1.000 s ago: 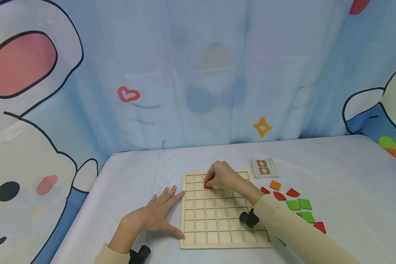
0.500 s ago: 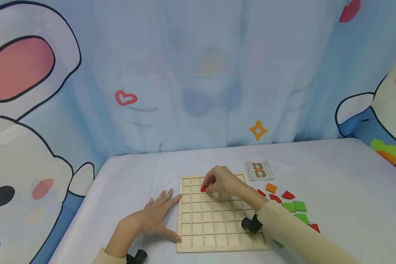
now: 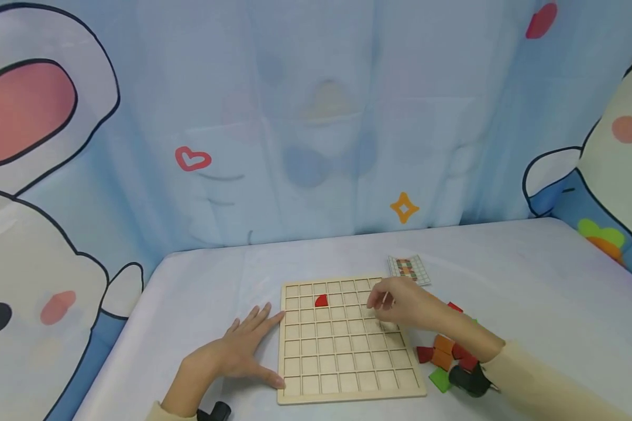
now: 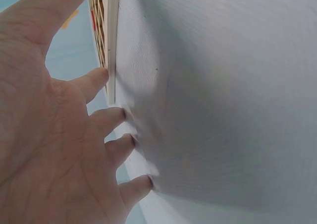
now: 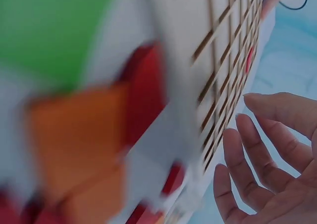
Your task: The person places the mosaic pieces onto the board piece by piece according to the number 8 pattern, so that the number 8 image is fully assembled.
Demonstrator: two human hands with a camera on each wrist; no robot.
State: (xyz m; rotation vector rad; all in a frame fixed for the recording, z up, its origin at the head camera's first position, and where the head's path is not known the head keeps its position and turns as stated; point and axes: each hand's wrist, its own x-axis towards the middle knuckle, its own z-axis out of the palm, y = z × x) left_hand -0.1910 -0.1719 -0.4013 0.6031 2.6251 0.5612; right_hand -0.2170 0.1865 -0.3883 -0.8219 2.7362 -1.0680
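Head view: wood-look gridded board (image 3: 350, 346) is lying on white cloth (image 3: 226, 272), smooth red quarter-round piece (image 3: 322, 300) sitting at its 11 o'clock. Left hand (image 3: 241, 354), fingers wide, is touching the 9 o'clock edge; right hand (image 3: 402, 301), fingers loosely bent, gripping nothing, is hovering at 2. Right forearm (image 3: 469, 332) is partly blocking flat green-orange-red tiles (image 3: 443, 358) off 3 o'clock, printed sheet (image 3: 411, 269) lying off 1.
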